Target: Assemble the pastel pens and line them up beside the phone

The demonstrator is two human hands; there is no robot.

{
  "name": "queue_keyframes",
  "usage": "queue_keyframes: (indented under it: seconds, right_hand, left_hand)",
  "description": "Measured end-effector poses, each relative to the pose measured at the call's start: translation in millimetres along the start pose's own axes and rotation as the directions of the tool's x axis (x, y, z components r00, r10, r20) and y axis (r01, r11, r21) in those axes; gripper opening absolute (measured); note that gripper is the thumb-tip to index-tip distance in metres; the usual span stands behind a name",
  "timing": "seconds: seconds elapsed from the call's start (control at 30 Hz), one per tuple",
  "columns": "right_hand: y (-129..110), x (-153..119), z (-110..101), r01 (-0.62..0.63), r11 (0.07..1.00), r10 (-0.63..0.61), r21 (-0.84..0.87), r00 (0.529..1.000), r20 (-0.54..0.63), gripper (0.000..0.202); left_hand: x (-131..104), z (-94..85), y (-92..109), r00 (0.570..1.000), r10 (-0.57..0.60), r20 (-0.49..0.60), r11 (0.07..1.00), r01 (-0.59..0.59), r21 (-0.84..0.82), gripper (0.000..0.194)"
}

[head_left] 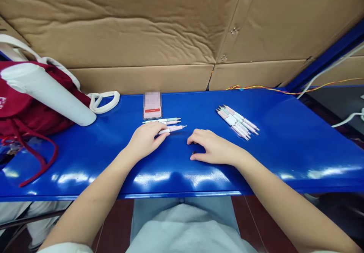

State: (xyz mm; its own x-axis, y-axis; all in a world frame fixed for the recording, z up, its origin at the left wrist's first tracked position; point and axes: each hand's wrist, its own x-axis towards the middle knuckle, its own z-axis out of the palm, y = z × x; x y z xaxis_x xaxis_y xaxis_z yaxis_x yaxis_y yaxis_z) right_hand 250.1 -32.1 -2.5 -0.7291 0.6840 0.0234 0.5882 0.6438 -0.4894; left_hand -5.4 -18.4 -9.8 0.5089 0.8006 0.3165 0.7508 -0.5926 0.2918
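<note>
A pink and white pen (172, 129) is in my left hand (145, 139), its thin tip pointing right. My left fingers are closed round its rear part. Just beyond that hand lie more pens (172, 121), light blue and pink, side by side on the blue table. My right hand (212, 147) rests on the table with thumb and fingers apart and nothing gripped. Near its thumb tip is a small dark piece (194, 152), too small to name. To the right of my right hand lies a bundle of several pink, white and green pens (237, 122).
A phone (152, 107) lies behind the left pens. A red bag (17, 105) with white handles and a white cylinder (54, 94) occupy the table's left end. Brown cardboard (136, 48) walls the back. Yellow and red wires (261, 88) run along the rear right edge.
</note>
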Motion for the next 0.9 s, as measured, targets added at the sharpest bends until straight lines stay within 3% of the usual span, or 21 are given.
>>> queue_keyframes:
  seconds: [0.1,0.27,0.37,0.47,0.57,0.73,0.9]
  right_hand:
    - [0.7,1.9,4.3,-0.01,1.0,0.01,-0.016,1.0,-0.011,0.008]
    - [5.9,2.4,8.7,-0.091,0.996,0.091,0.007,0.99,-0.105,0.008]
    - [7.7,-0.2,5.9,-0.117,0.993,0.118,0.01,0.986,-0.117,0.024]
    - [8.6,-1.8,2.7,-0.126,0.992,0.123,-0.031,0.989,-0.085,0.009]
    - [9.3,-0.6,2.4,-0.127,0.991,0.122,-0.044,0.987,-0.1,0.008]
    - [10.2,3.6,5.9,-0.161,0.987,0.153,-0.01,0.957,-0.247,0.006]
    - [7.3,6.7,9.6,-0.1,0.995,0.084,-0.023,0.926,-0.368,0.006]
  left_hand:
    - [-0.2,0.4,-0.2,1.0,0.005,0.011,1.0,-0.005,-0.01,0.024]
    - [-0.9,1.4,1.4,1.0,0.008,0.03,1.0,-0.007,-0.027,0.025]
    - [-0.9,1.8,1.4,0.999,0.003,0.039,1.0,-0.002,-0.022,0.027]
    - [-0.8,2.3,0.7,0.999,-0.002,0.052,1.0,0.003,-0.021,0.028]
    - [-0.8,2.8,0.1,0.998,-0.011,0.055,1.0,0.012,-0.018,0.028]
    - [-1.1,3.3,1.5,0.998,0.008,0.065,1.0,-0.008,-0.011,0.027]
    - [-1.3,4.6,3.8,0.994,0.078,0.081,0.997,-0.077,-0.019,0.029]
